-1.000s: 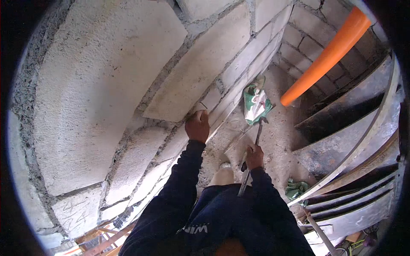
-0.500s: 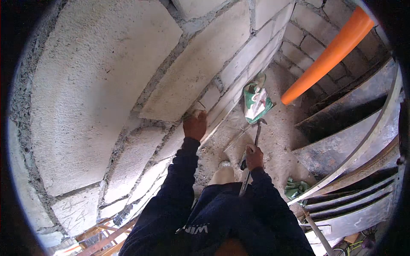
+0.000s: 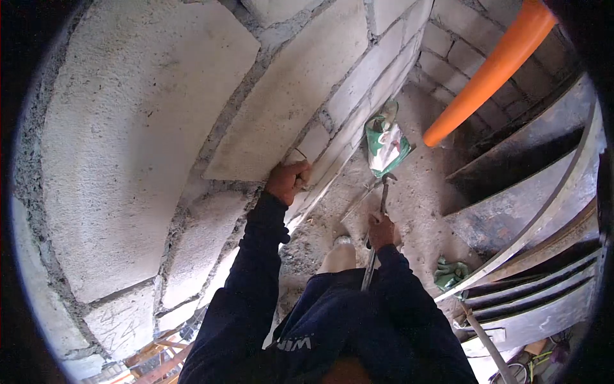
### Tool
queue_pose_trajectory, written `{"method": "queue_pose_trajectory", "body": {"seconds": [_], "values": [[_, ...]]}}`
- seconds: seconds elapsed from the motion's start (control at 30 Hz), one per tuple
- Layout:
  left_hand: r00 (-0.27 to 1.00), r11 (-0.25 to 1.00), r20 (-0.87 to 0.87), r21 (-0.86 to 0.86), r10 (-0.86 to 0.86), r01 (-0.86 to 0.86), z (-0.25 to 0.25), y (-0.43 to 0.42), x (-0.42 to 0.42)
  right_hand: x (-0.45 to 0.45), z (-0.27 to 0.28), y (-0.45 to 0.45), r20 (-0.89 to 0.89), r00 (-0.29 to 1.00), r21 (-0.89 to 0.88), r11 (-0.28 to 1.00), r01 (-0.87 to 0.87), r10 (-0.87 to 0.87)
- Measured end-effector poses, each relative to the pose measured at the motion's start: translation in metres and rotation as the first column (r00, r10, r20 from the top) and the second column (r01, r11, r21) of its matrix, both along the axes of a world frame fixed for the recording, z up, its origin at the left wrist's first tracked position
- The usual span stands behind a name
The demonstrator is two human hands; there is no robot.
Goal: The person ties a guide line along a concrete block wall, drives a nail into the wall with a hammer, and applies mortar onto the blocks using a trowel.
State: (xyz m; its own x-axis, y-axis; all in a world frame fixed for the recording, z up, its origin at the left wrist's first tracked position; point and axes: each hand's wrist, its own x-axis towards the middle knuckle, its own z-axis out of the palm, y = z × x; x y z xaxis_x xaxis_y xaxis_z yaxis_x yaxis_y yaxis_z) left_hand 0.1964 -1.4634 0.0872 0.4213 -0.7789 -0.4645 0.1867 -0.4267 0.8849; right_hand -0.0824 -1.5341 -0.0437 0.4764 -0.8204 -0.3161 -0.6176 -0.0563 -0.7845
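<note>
Holding left hand curled, pinch unclear, by the already-mortared left wall, clasping a tool in right hand.

Dark navy long-sleeved fabric shirt: bears white block lettering, appearing as "WIN" in this view; remainder unclear among the folds. Pale grey rectangular masonry block, lower left: bears scratched marks resembling "24"; exact reading uncertain.

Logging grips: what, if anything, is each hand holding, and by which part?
Right hand: a hook-headed tool, by its shaft. Left hand: can't tell.
</note>
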Motion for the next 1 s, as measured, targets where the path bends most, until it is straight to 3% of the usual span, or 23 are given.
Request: {"method": "queue_pose_trajectory", "body": {"seconds": [0.07,0.17,0.37,0.43,0.5,0.57,0.67,0.77,0.87,1.0], "values": [[0.876,0.967,-0.415,0.038,0.245,-0.252,-0.002,-0.004,-0.001,-0.002,-0.01,0.001,0.003,1.0,0.006,1.0,0.0,0.0],[0.85,0.941,-0.404,0.118,0.338,-0.318,-0.001,-0.008,-0.003,-0.004,-0.013,0.002,-0.009,1.0,0.023,1.0,0.02,-0.02],[0.882,0.951,-0.355,0.106,0.309,-0.29,-0.002,-0.007,-0.002,-0.007,-0.022,0.005,-0.016,1.0,0.034,0.999,0.017,-0.016],[0.964,0.979,-0.174,0.009,0.2,-0.201,-0.008,-0.003,-0.003,-0.004,-0.014,0.003,-0.036,0.999,0.064,0.998,0.006,-0.004],[0.95,0.972,-0.212,0.01,0.23,-0.233,0.002,-0.006,-0.007,0.0,0.001,0.0,0.001,1.0,0.081,0.997,0.018,-0.018],[0.802,0.919,-0.454,0.135,0.389,-0.37,0.015,-0.011,-0.01,0.004,0.009,-0.001,0.032,0.999,0.085,0.996,0.02,-0.023],[0.803,0.936,-0.487,0.114,0.344,-0.332,0.01,-0.009,-0.005,0.007,0.014,-0.003,0.028,1.0,0.075,0.997,0.007,-0.009],[0.739,0.901,-0.535,0.105,0.408,-0.421,0.009,-0.009,-0.008,0.009,0.017,-0.004,-0.027,1.0,0.093,0.996,0.01,-0.008],[0.696,0.867,-0.549,0.119,0.464,-0.484,0.0,-0.007,-0.007,0.008,0.018,-0.001,-0.016,0.999,0.111,0.993,0.049,-0.048],[0.776,0.863,-0.396,0.093,0.49,-0.497,-0.001,-0.005,-0.012,0.009,0.013,0.0,0.062,0.997,0.081,0.996,0.037,-0.042]]}}
